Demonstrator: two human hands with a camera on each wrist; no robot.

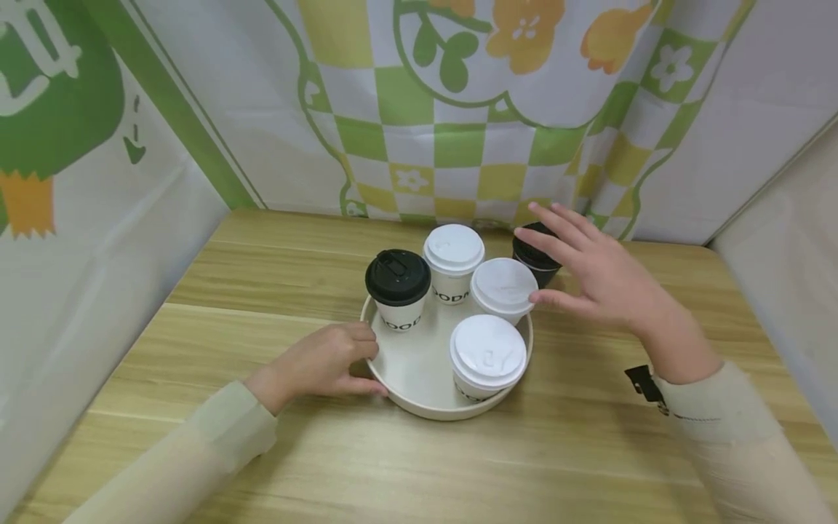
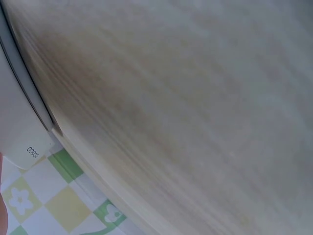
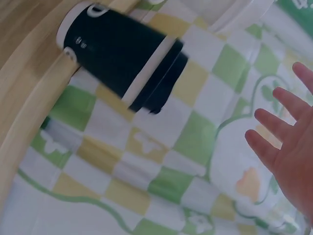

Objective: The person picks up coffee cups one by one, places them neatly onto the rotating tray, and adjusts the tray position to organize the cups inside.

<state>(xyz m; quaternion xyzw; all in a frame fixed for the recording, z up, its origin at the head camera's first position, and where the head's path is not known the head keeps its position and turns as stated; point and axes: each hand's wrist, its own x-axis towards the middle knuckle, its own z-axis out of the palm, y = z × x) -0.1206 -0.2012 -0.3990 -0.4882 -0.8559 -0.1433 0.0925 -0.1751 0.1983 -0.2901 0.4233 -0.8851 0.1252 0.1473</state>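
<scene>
A round cream tray carries several lidded paper cups. My left hand grips the tray's left rim, its thumb along the outside. Nearest that hand stands a white cup with a black lid. Three white-lidded cups, one at the back, one at the right and one in front, share the tray. My right hand hovers with spread fingers over a dark cup with a black lid, which stands on the table behind the tray's right side. In the head view the hand partly covers that cup.
The wooden table ends at the back against a hanging green-and-yellow checked cloth. White walls close in the left and right sides. A small black clip sits at my right cuff.
</scene>
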